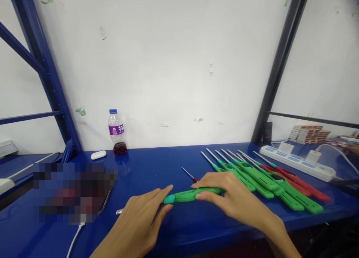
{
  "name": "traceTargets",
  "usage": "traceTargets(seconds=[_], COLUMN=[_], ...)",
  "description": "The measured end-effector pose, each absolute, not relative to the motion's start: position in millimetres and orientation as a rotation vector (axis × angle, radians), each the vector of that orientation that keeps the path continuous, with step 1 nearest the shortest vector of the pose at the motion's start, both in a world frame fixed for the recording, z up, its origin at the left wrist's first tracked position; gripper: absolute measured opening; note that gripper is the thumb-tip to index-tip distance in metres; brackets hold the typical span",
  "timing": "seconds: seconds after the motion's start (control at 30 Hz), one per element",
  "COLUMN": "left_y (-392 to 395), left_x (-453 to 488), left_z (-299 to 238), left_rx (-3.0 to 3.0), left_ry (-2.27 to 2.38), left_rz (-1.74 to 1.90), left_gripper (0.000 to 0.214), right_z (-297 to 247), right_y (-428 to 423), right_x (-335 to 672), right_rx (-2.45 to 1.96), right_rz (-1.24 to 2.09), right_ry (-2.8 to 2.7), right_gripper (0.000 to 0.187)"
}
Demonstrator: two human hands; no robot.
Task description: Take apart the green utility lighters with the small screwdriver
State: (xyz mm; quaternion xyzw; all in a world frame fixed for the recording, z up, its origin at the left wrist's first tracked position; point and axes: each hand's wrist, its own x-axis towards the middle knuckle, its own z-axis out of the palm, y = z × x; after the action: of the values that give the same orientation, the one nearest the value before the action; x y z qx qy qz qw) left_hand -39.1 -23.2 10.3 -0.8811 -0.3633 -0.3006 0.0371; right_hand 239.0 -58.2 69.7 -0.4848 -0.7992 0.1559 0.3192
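A green long-nozzle lighter (193, 194) lies across the blue table (174, 228) between my hands. My right hand (232, 200) covers its green handle with the fingers curled over it. My left hand (143, 217) pinches the teal collar (169, 199) between thumb and forefinger, its other fingers stretched along the nozzle. The metal nozzle tip (119, 212) pokes out to the left of that hand. Just behind the lighter lies a small red-handled pin tool (189, 174).
Several green and red lighters (266, 179) lie in a row at the right. Further right are a white power strip (297, 162) and stacked small boxes (310, 134). A drink bottle (116, 132) and white case (98, 154) stand by the wall. A white cable (74, 240) runs front left.
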Motion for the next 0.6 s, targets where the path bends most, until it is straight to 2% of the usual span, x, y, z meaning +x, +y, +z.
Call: traceTargets(seconds=[0.1,0.27,0.6], left_y=[-25.6,-32.7,-32.4], left_x=[-37.0,-25.8,1.0], left_z=[10.0,16.7,10.1], left_rx=[-2.774,-2.771,-2.565], left_ry=[-1.126,-0.985,-0.884], left_rz=[-0.806,-0.863,-0.875], left_gripper=[0.024,0.029,0.033], right_z=[67.4,72.6,68.5], right_y=[-55.8,-59.8,-50.2], right_x=[239.4,240.6,252.6], right_rx=[-1.244,-1.286,-1.273], right_rz=[0.452,0.606,0.767], right_ry=[-2.085,-2.09,-1.979], right_gripper=[0.037,0.028,0.033])
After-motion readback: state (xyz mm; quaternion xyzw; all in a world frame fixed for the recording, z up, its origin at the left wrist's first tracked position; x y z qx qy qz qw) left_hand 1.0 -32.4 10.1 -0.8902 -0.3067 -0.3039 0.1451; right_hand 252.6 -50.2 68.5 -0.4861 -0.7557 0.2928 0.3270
